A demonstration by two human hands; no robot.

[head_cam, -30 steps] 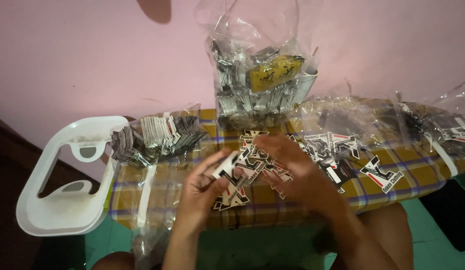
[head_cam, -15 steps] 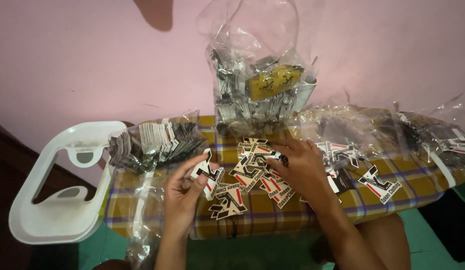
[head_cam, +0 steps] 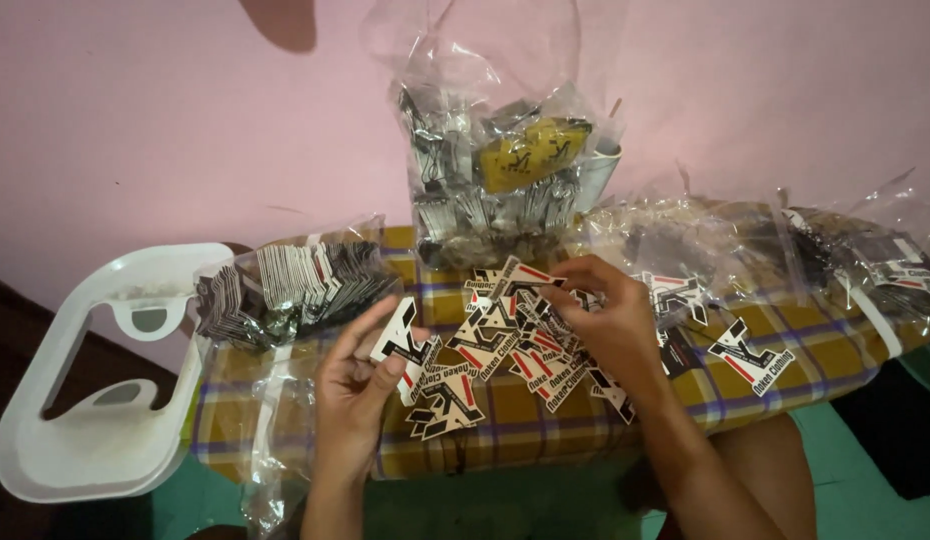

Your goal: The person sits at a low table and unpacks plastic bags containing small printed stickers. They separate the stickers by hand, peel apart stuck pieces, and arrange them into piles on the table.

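My left hand (head_cam: 357, 392) holds one black, white and red letter-shaped tag (head_cam: 403, 343) between thumb and fingers, just above the plaid-covered surface (head_cam: 815, 352). My right hand (head_cam: 603, 315) rests on a loose pile of the same tags (head_cam: 515, 345), its fingertips pinching one at the pile's top. A single tag (head_cam: 750, 357) lies apart to the right of that hand.
A clear bag of stacked tags (head_cam: 285, 288) lies at the left. A tall clear bag with tags and a yellow piece (head_cam: 505, 165) stands against the pink wall. More crinkled bags (head_cam: 865, 255) spread to the right. A white plastic stool (head_cam: 105, 380) lies tipped at the left.
The view has shifted up slightly. My left hand has lifted one tag off the pile and drawn it left. My right hand has moved up to the pile's top.
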